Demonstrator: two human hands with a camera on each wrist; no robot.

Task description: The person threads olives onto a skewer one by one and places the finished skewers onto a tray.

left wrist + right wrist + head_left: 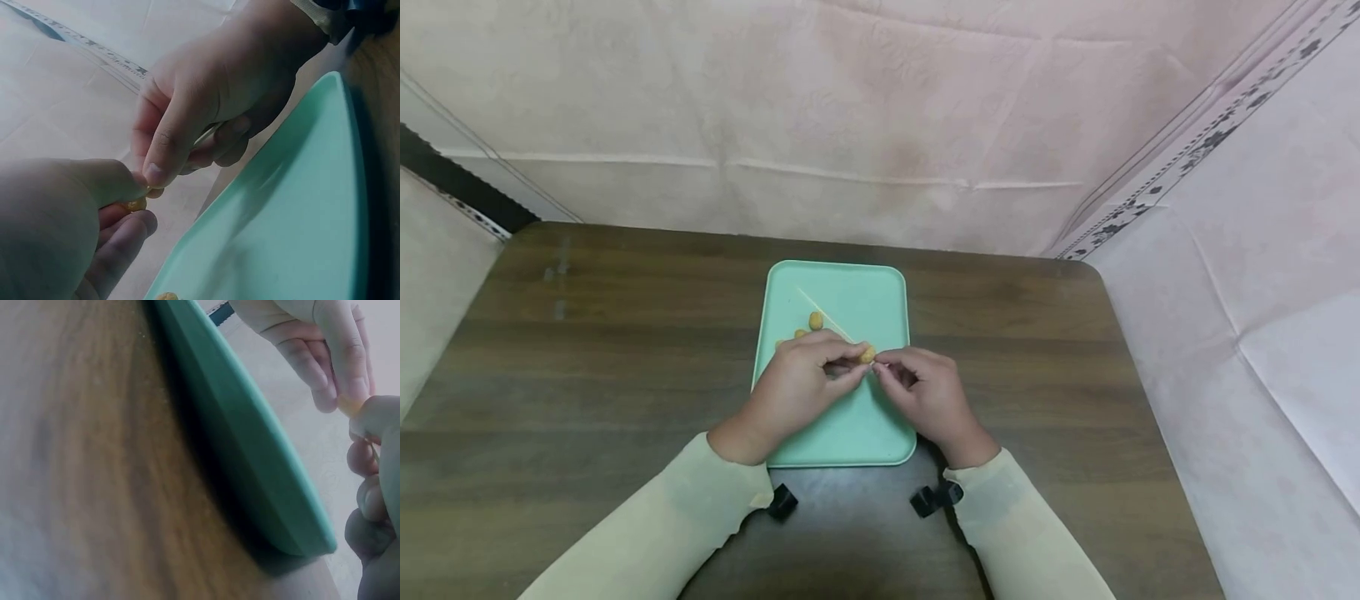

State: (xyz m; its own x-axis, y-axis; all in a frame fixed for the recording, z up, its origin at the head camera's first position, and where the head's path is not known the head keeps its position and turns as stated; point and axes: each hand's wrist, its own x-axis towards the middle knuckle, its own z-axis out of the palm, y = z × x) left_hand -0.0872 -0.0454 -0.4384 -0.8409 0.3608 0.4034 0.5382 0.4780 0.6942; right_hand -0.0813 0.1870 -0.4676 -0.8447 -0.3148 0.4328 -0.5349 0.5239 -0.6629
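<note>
Over the light green tray (pixel 850 446), my left hand (pixel 801 383) pinches a small yellow-brown ball (pixel 868 354) between thumb and fingertips. My right hand (pixel 928 392) meets it at the fingertips and pinches a thin pale stick (pixel 207 134), most of which its fingers hide. In the right wrist view the ball (pixel 351 406) shows between the two hands' fingertips. How far the stick enters the ball cannot be made out. Another thin pale stick (pixel 820 308) lies slanted on the tray, beside a second yellow-brown ball (pixel 816 320).
More small balls (pixel 800 333) lie on the tray, partly behind my left hand. The tray rests on a dark wooden table (pixel 625 375). Pale cloth (pixel 850 125) hangs behind the table, and more cloth (pixel 1285 333) stands along its right side.
</note>
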